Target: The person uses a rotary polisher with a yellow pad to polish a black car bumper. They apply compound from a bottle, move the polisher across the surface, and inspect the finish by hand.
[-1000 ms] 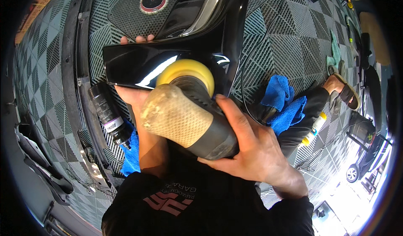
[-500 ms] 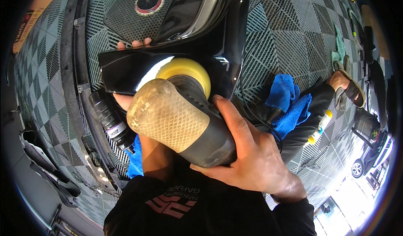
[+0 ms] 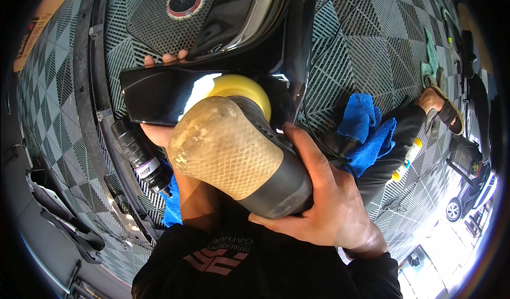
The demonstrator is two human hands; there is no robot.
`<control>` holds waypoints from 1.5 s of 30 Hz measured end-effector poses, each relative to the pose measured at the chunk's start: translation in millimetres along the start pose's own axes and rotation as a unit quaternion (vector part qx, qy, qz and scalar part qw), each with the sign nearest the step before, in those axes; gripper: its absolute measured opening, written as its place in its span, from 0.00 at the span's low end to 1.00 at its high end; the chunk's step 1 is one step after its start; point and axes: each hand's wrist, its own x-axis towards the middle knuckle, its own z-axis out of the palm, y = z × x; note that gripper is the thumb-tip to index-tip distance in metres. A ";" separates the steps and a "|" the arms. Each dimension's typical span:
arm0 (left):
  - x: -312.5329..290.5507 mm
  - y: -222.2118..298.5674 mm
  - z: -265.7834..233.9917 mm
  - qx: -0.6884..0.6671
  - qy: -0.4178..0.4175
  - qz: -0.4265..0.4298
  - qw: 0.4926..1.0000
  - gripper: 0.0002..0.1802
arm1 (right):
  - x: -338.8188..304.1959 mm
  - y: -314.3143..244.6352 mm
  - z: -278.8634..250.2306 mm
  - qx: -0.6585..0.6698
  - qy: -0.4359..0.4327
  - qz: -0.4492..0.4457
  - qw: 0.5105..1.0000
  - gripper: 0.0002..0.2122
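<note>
My right hand grips the body of a handheld polisher with a worn tan mesh-textured head and a black barrel. Its yellow foam pad presses on a glossy black trim panel. My left hand holds that panel from beneath, fingertips showing over its far edge and the palm under its near edge. The left forearm runs down behind the polisher.
A black bottle lies left of my arm beside a blue cloth. More blue microfibre cloths rest on my black trouser leg at right. Large black car parts lie ahead on the checkered grid floor tiles. A sandalled foot is far right.
The polisher has shifted slightly right and closer to the camera over the panel. Both hands keep their hold.
</note>
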 end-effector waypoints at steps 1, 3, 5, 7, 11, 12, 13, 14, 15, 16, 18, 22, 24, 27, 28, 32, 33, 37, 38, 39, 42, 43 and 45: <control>-0.8 2.8 -9.1 0.061 -0.076 -0.018 0.995 0.36 | -0.4 1.9 -0.3 0.005 0.002 -0.002 1.000 0.54; 0.0 12.1 -16.6 0.038 -0.057 -0.048 0.997 0.36 | -2.3 4.1 -2.2 0.006 0.009 -0.004 1.000 0.55; 0.6 16.4 -21.7 0.037 -0.043 -0.056 0.997 0.35 | -5.0 6.3 -3.3 0.003 0.017 -0.010 1.000 0.55; 0.5 12.9 -19.5 0.053 -0.013 -0.038 0.998 0.35 | -8.2 8.0 -4.5 -0.004 0.022 -0.015 1.000 0.55; -1.1 11.6 -17.7 0.059 0.011 -0.030 0.998 0.35 | -10.7 12.6 -1.6 -0.002 0.042 -0.054 0.998 0.51; -0.5 13.7 -19.0 0.051 -0.001 -0.041 0.998 0.35 | -10.2 13.4 -0.4 0.002 0.051 -0.073 0.996 0.49; -0.3 14.6 -19.6 0.048 0.002 -0.041 0.998 0.35 | -10.5 12.4 -0.5 0.006 0.036 -0.067 0.997 0.49; -0.2 15.2 -19.5 0.045 0.005 -0.041 0.998 0.35 | -11.5 10.8 -0.3 0.010 0.022 -0.060 0.998 0.49; -0.1 15.1 -19.0 0.045 0.009 -0.041 0.998 0.35 | -12.5 11.4 -0.4 0.017 0.007 -0.054 0.998 0.48; 0.2 14.2 -17.9 0.045 0.007 -0.043 0.998 0.34 | -13.1 11.8 -0.2 0.023 0.007 -0.039 0.999 0.51; -0.3 11.0 -16.1 0.040 0.004 -0.046 0.998 0.34 | -13.6 10.4 1.3 0.031 0.005 -0.007 0.999 0.55; -1.5 10.2 -13.1 0.066 0.016 -0.007 0.998 0.34 | -10.1 -1.9 -6.3 -0.023 0.056 0.044 0.997 0.57; -2.9 20.0 -16.2 0.070 -0.004 -0.019 0.997 0.36 | -10.3 4.5 -10.7 -0.007 0.084 0.036 0.996 0.59; 1.9 14.1 -16.0 0.015 -0.009 -0.046 0.999 0.38 | -16.8 17.5 -14.5 0.051 0.154 0.077 0.984 0.62; 1.1 13.8 -12.8 0.009 0.008 -0.039 0.999 0.38 | -18.7 21.1 -12.8 0.100 0.201 0.082 0.971 0.63; 0.4 16.2 -7.2 -0.003 0.019 -0.027 0.999 0.37 | -31.5 43.9 -35.7 0.194 0.257 0.071 0.944 0.64; 0.0 17.9 -2.6 -0.002 0.029 -0.023 0.999 0.38 | -35.5 40.0 -46.7 0.219 0.223 0.103 0.944 0.64; -9.8 16.4 11.9 -0.040 0.032 -0.024 0.998 0.41 | -64.7 66.6 -69.5 0.118 0.255 0.099 0.955 0.53; -12.7 14.4 13.6 -0.052 0.025 -0.026 0.998 0.41 | -69.7 70.0 -75.1 0.141 0.233 0.098 0.957 0.49; -17.4 13.6 14.2 -0.056 0.016 -0.018 0.998 0.41 | -69.4 76.5 -79.1 0.167 0.201 0.092 0.961 0.46; -23.0 0.7 12.9 -0.100 -0.012 -0.020 0.995 0.40 | -76.4 93.7 -71.7 0.314 0.236 -0.021 0.919 0.43; -28.8 -2.9 18.8 -0.115 0.000 -0.021 0.993 0.40 | -79.9 103.3 -71.0 0.426 0.203 -0.046 0.880 0.46; -36.1 -9.5 26.5 -0.134 0.016 -0.008 0.991 0.40 | -74.1 120.3 -84.1 0.611 0.049 -0.113 0.782 0.49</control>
